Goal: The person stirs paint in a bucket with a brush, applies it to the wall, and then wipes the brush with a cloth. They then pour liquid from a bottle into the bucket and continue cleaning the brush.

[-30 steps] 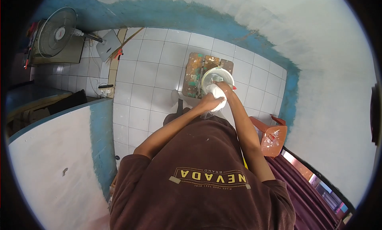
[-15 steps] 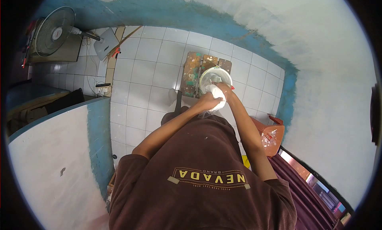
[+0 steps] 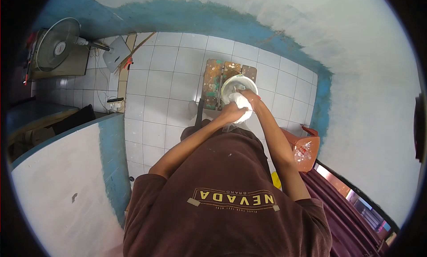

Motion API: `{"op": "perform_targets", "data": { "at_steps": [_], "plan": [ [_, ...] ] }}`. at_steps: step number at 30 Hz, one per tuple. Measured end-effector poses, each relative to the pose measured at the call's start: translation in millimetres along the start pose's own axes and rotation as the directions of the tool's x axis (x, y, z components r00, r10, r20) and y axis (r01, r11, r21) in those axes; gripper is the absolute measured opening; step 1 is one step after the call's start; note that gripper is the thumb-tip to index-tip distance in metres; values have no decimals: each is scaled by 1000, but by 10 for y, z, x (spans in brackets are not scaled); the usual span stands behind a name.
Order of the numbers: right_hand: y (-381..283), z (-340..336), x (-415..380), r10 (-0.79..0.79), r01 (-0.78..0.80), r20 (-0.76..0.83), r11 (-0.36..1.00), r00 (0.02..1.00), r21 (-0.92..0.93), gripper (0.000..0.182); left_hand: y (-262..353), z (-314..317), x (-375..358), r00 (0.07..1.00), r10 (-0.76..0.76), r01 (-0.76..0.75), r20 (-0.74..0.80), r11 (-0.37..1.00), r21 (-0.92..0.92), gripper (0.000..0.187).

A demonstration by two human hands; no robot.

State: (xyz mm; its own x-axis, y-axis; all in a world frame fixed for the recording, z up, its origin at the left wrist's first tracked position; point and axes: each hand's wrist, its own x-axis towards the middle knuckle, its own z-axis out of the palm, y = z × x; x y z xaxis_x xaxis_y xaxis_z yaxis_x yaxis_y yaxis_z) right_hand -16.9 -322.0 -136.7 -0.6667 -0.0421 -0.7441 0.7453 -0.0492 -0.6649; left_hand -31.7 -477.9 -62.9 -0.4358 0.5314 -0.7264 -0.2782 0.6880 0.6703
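A white bag (image 3: 240,106) of clear-edged plastic hangs between my two hands, over the near rim of a round white bucket (image 3: 226,89). My left hand (image 3: 231,113) grips the bag's near left side. On its upper right side, my right hand (image 3: 251,98) is closed round the bag, close to the bucket's rim. The bucket stands on a paint-stained wooden stool (image 3: 212,81). Whitish material shows inside the bucket, partly hidden by the bag and hand.
White floor tiles (image 3: 160,83) surround the stool. A splattered orange-brown chair (image 3: 307,152) stands at the right. A fan (image 3: 58,45) is at the upper left, and a low blue-and-white wall (image 3: 66,168) runs along the left. Blue-and-white walls enclose the far side.
The view has shifted slightly. Both hands still hold the white bag at the bucket, and my right hand has moved a little relative to it.
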Motion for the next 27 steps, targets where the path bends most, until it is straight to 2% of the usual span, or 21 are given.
{"op": "perform_targets", "data": {
  "at_steps": [1,5,7,8,9,10,11,12,14,16,19,20,21,22,24,25,27],
  "plan": [
    [-169,39,-76,214,-193,-78,957,974,218,33,-7,3,26,1000,2,-2,3,1000,7,58],
    [16,23,42,208,-197,-44,964,977,176,31,-133,40,113,1000,8,-8,22,1000,-24,58],
    [367,-13,173,0,-10,109,996,994,90,31,-128,26,95,999,23,-22,42,999,-26,58],
    [586,-51,300,-3,-6,101,996,995,94,31,-109,4,65,998,30,-30,55,1000,5,58],
    [820,-86,435,-229,248,131,957,964,-151,31,-91,-6,49,997,35,-38,69,999,35,59],
    [642,-27,329,-425,476,215,797,880,-373,31,-136,20,103,997,38,-41,73,998,40,59],
    [465,9,191,51,-65,75,978,996,196,32,-179,41,162,997,32,-35,67,998,44,59],
    [309,7,117,50,-64,74,978,996,199,32,-218,57,202,998,23,-26,62,999,47,59],
    [150,9,100,170,-157,-42,962,984,223,34,-57,-18,127,998,-1,-2,56,998,61,59],
    [52,10,97,132,-116,-55,966,990,230,37,-12,-40,120,998,-25,21,53,997,76,59],
    [34,0,52,210,-197,-94,972,973,131,36,-12,-43,110,998,-50,46,43,995,89,60],
    [72,4,-5,-18,15,-18,986,1000,-164,32,-25,-41,101,996,-60,54,65,994,91,60],
    [137,9,-36,-213,243,118,875,970,-418,30,-41,-38,80,993,-71,63,89,993,96,60],
    [252,12,-10,-210,236,110,880,972,-412,30,-72,-27,45,992,-75,64,99,993,102,60],
    [511,-7,163,-236,348,258,700,937,-624,29,-96,-25,26,996,17,-28,87,992,126,47],
    [972,-41,461,-192,243,169,897,967,-370,30,-115,-18,51,995,21,-33,93,991,130,47],
    [868,-71,461,-239,275,139,875,961,-399,27,-190,2,115,996,-9,-3,86,990,140,45]
  ]
}}
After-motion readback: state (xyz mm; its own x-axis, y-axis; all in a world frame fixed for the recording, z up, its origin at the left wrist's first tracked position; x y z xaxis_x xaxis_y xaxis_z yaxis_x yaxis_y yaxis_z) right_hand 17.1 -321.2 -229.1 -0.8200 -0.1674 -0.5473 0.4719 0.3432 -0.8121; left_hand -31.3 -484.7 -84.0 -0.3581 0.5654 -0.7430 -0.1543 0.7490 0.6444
